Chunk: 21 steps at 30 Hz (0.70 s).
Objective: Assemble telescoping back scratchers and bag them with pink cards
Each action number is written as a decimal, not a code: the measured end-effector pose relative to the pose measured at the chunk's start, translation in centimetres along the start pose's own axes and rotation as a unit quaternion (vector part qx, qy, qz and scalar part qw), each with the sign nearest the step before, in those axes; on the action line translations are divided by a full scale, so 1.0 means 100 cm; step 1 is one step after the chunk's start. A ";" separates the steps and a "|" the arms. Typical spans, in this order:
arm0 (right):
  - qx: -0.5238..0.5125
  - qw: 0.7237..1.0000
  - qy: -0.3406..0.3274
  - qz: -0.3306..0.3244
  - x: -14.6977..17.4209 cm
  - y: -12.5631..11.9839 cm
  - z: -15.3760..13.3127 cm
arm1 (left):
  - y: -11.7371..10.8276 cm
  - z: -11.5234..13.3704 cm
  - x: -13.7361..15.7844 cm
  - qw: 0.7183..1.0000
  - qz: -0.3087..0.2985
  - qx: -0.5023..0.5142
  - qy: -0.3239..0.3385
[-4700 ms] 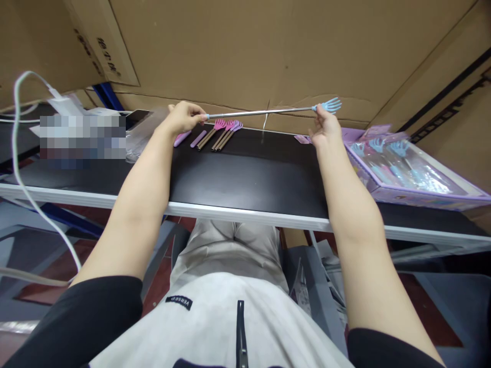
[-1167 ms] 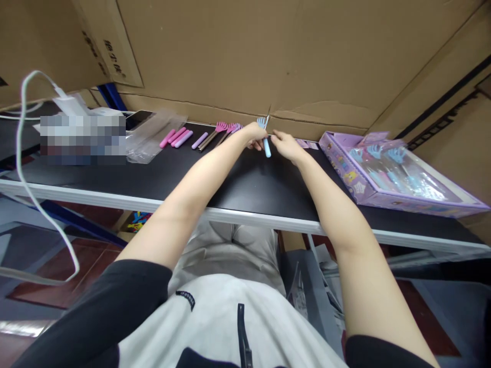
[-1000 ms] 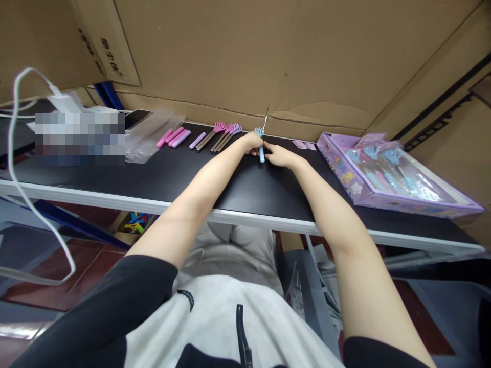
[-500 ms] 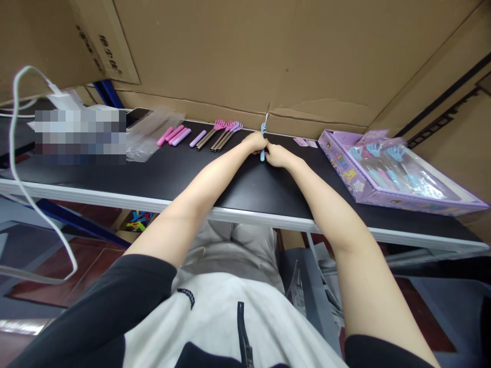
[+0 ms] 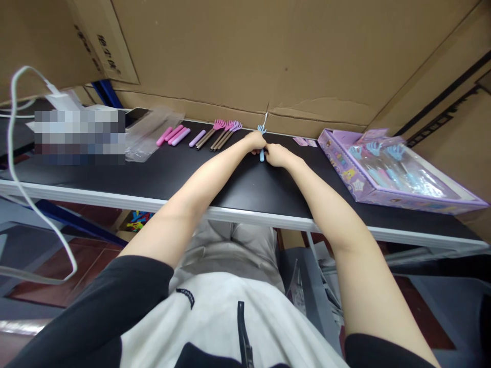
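At the middle of the black table (image 5: 146, 179) I hold a blue back scratcher (image 5: 262, 156) upright in the view, its claw at the far end and its rounded handle toward me. My left hand (image 5: 254, 140) is closed around its middle, just below the claw. My right hand (image 5: 277, 154) is closed at the handle from the right side, its fingertips partly hidden. Left of my hands lie pink and purple claws on metal rods (image 5: 222, 134). Several loose pink and purple handles (image 5: 177, 136) rest farther left.
A purple display box (image 5: 360, 191) with bagged back scratchers stands at the right. Small printed cards (image 5: 305, 142) lie near the back. Clear plastic bags (image 5: 146, 138) and a white cable (image 5: 19, 174) are at the left. A cardboard wall (image 5: 230, 56) rises behind the table.
The blue claw has turned about its rod, from edge-on to showing its spread tines. Both hands stay nearly in place on the back scratcher.
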State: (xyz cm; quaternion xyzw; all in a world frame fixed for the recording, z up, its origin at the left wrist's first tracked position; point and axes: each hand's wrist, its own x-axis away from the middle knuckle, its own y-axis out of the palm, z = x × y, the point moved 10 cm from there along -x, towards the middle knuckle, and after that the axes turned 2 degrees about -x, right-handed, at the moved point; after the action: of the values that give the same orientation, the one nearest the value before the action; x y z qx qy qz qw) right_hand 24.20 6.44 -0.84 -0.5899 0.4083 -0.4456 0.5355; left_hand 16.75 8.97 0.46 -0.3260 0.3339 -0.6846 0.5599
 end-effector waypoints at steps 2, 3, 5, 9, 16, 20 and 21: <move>0.006 1.000 -0.001 -0.008 0.001 0.000 0.001 | -0.002 0.000 0.005 1.000 -0.020 -0.006 0.003; 0.011 1.000 0.002 -0.013 0.001 0.000 0.003 | -0.002 -0.001 0.007 0.999 -0.035 -0.014 0.005; 0.023 0.999 0.007 -0.024 0.002 0.000 0.005 | -0.006 -0.004 0.011 0.997 -0.067 -0.035 0.014; 0.040 0.998 -0.005 -0.040 0.005 -0.001 0.006 | -0.032 -0.022 0.022 0.991 -0.113 -0.070 0.036; 0.048 0.998 -0.022 -0.042 0.008 -0.003 0.003 | -0.150 -0.134 0.034 0.991 -0.008 -0.129 -0.016; 0.051 0.997 -0.019 -0.050 0.011 -0.008 0.003 | -0.223 -0.225 0.038 0.950 0.134 -0.259 -0.107; 0.052 0.997 -0.017 -0.055 0.012 -0.009 0.002 | -0.230 -0.246 0.038 0.943 0.136 -0.278 -0.123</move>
State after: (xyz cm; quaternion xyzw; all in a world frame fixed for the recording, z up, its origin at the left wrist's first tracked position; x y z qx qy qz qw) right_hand 24.75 5.48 0.20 -0.5901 0.3422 -0.4846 0.5476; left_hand -16.66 10.97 5.71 -0.5018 0.4808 -0.4368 0.5712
